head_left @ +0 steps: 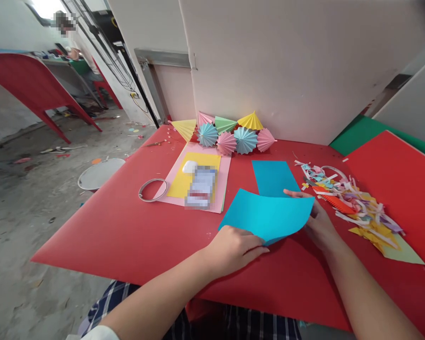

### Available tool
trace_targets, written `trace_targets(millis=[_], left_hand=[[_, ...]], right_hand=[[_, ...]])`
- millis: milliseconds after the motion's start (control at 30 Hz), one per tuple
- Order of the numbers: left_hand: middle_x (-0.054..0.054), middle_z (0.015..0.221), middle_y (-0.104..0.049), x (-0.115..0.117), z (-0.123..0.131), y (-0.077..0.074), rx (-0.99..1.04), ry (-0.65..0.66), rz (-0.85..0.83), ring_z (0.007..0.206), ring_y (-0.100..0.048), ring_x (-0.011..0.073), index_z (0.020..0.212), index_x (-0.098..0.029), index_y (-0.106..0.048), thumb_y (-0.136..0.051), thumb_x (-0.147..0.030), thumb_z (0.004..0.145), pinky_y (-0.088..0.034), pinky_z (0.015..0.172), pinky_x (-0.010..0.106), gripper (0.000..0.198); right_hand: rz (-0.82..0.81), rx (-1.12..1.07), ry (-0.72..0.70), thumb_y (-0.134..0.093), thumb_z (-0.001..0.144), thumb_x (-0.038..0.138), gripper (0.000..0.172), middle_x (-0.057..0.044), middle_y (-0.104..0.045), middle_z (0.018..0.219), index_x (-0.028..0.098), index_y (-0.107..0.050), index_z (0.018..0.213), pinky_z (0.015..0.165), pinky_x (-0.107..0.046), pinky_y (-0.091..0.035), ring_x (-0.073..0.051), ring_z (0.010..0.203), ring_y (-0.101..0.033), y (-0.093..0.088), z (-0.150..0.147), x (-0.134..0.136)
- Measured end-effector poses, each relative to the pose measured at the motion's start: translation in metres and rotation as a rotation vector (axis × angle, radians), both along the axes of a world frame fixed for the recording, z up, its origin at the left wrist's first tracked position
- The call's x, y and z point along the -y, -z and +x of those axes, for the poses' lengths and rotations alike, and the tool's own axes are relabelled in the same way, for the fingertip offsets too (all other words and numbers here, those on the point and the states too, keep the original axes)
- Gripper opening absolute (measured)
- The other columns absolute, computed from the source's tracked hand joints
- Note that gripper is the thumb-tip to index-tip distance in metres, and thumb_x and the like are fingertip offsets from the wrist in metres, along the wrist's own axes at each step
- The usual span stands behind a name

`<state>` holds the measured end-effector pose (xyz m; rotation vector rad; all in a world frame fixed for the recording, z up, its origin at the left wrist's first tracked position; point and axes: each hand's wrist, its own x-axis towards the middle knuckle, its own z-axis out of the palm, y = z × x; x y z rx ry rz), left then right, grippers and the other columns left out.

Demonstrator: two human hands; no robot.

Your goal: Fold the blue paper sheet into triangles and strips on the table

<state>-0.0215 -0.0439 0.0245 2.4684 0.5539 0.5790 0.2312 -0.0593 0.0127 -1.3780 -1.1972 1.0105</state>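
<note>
A bright blue sheet of paper (269, 215) is bent in a shallow curve just above the red table. My left hand (235, 248) is closed on its near edge, with the fingertips partly under the sheet. At the right edge, my right hand (318, 222) grips the same paper, its fingers partly hidden behind it. A second blue sheet (274, 174) lies flat just beyond. To the left, a phone with a blurred screen (201, 186) and a small white object (190, 166) rest on yellow paper (177, 177) and pink paper (223, 189).
Several folded paper fans (246, 140) line the back of the red table (127, 236). A pile of paper scraps (361, 203) lies at right, and a ring-shaped band (140, 193) at left. A white bucket (101, 172), a red chair (28, 85) and a seated person (83, 54) are beyond.
</note>
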Motion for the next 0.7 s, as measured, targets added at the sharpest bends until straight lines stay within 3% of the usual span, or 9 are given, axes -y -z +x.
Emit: trace_targets(millis=[133, 267, 500, 700], left_hand=[[-0.001, 0.063, -0.063, 0.006, 0.005, 0.001, 0.002, -0.025, -0.087, 0.059, -0.056, 0.0097, 0.073, -0.018, -0.062, -0.045, -0.036, 0.090, -0.037, 0.053, 0.020, 0.030], [-0.001, 0.057, -0.060, 0.008, 0.009, -0.002, -0.010, -0.049, -0.231, 0.053, -0.053, 0.0089, 0.066, -0.017, -0.060, -0.048, -0.037, 0.088, -0.034, 0.049, 0.019, 0.032], [-0.001, 0.055, -0.060, 0.011, 0.012, -0.003, -0.010, -0.113, -0.634, 0.050, -0.054, 0.0082, 0.061, -0.015, -0.055, -0.049, -0.040, 0.085, -0.036, 0.046, 0.018, 0.035], [-0.001, 0.063, -0.061, 0.010, 0.010, -0.005, 0.041, -0.187, -0.545, 0.055, -0.053, 0.0090, 0.067, -0.016, -0.055, -0.053, -0.038, 0.083, -0.039, 0.050, 0.019, 0.027]], right_hand=[[-0.046, -0.006, -0.123, -0.054, 0.057, 0.075, 0.095, -0.011, -0.036, 0.141, 0.034, -0.023, 0.137, 0.083, -0.039, -0.048, -0.029, 0.120, -0.045, -0.004, -0.005, 0.003], [-0.132, -0.201, -0.248, -0.059, 0.054, 0.074, 0.110, -0.011, -0.033, 0.143, 0.039, 0.000, 0.140, 0.083, -0.045, -0.048, -0.031, 0.117, -0.048, -0.003, -0.017, 0.007], [-0.150, -0.447, -0.129, -0.068, 0.067, 0.048, 0.100, -0.007, -0.050, 0.131, 0.040, 0.000, 0.140, 0.087, -0.043, -0.045, -0.025, 0.110, -0.054, -0.003, -0.040, 0.005], [-0.112, -0.473, 0.016, -0.066, 0.072, 0.035, 0.094, -0.002, -0.065, 0.107, 0.041, -0.002, 0.140, 0.074, -0.041, -0.051, -0.022, 0.090, -0.062, -0.014, -0.049, 0.005]])
